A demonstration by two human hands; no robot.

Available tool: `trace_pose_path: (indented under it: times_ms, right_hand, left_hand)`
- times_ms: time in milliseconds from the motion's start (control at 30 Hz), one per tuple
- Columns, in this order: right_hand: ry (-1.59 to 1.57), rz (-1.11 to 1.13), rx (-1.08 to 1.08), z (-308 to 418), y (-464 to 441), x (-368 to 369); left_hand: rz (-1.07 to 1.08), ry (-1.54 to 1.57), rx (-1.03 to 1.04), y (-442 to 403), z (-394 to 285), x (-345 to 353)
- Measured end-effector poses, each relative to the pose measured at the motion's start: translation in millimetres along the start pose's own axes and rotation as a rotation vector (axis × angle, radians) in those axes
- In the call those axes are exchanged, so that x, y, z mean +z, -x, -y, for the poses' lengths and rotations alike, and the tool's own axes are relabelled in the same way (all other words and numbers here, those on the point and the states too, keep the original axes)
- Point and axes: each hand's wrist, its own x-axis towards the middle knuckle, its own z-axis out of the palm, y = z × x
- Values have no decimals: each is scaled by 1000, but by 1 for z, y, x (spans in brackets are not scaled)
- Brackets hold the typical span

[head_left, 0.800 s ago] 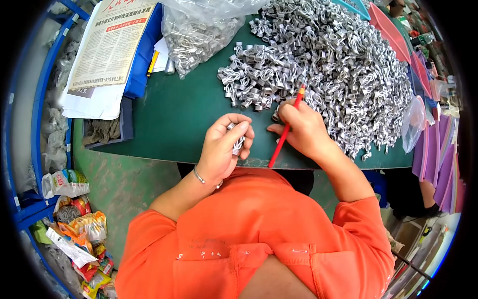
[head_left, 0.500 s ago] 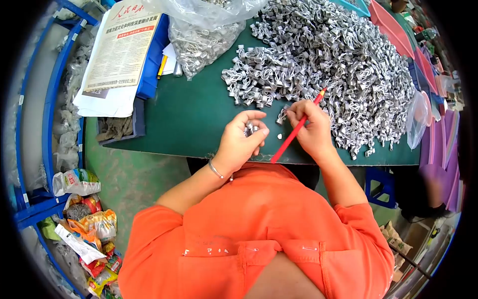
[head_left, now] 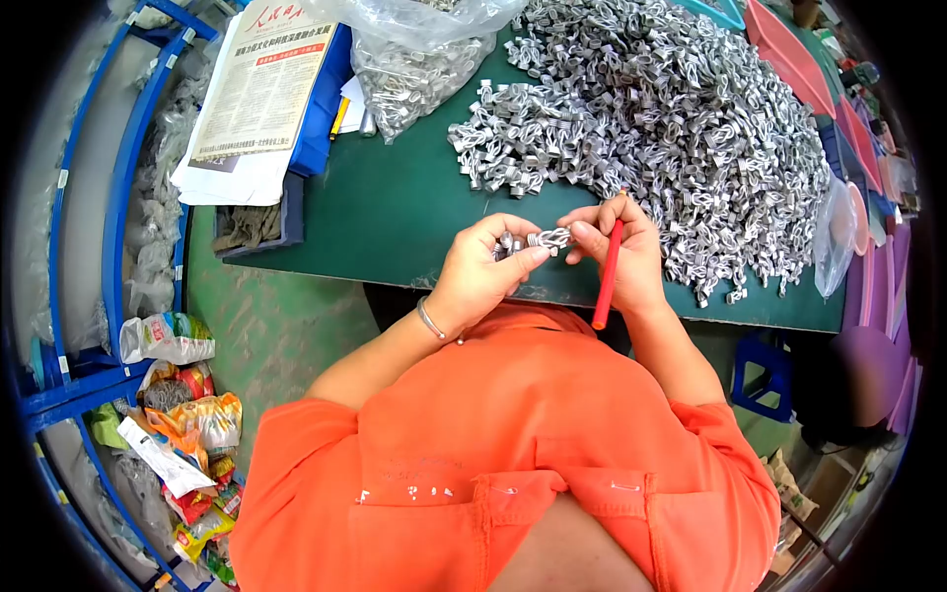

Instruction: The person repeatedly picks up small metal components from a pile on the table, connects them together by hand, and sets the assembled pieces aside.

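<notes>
My left hand [head_left: 478, 264] is curled around several small silver metal fittings [head_left: 506, 245]. Between the two hands is one looped metal fitting [head_left: 550, 239], a ridged cylinder with wire-like loops; the left thumb and fingers pinch one end and my right fingertips touch the other. My right hand [head_left: 634, 259] also grips a red pencil [head_left: 610, 274], which slants almost upright across the palm. Just beyond both hands, a large heap of the same looped fittings [head_left: 681, 148] spreads over the green table [head_left: 395, 212].
A clear plastic bag [head_left: 419, 84] of fittings stands at the back left, beside a blue tray [head_left: 324, 118] topped with a newspaper [head_left: 266, 89]. Pink bins [head_left: 789, 59] line the right back. Blue shelving [head_left: 118, 197] rises at left, and a blue stool [head_left: 762, 380] is below right.
My right hand has brought a fitting from the heap's near edge to my left hand, where both now touch it. The red pencil has swung more upright. The whole view has shifted slightly.
</notes>
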Motion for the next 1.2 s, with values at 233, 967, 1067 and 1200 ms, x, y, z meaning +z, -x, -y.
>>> trace_pose_path:
  times_ms: [233, 967, 1067, 1200]
  right_hand:
    - [-361, 260, 108, -17, 0, -12]
    - [551, 24, -507, 0, -24, 12]
    - [857, 66, -636, 1, -43, 11]
    - [1249, 240, -790, 2, -70, 22]
  left_hand:
    - [29, -338, 503, -4, -16, 0]
    - [140, 669, -361, -33, -18, -37]
    - [56, 712, -181, -35, -25, -47]
    - [-84, 587, -117, -37, -28, -48]
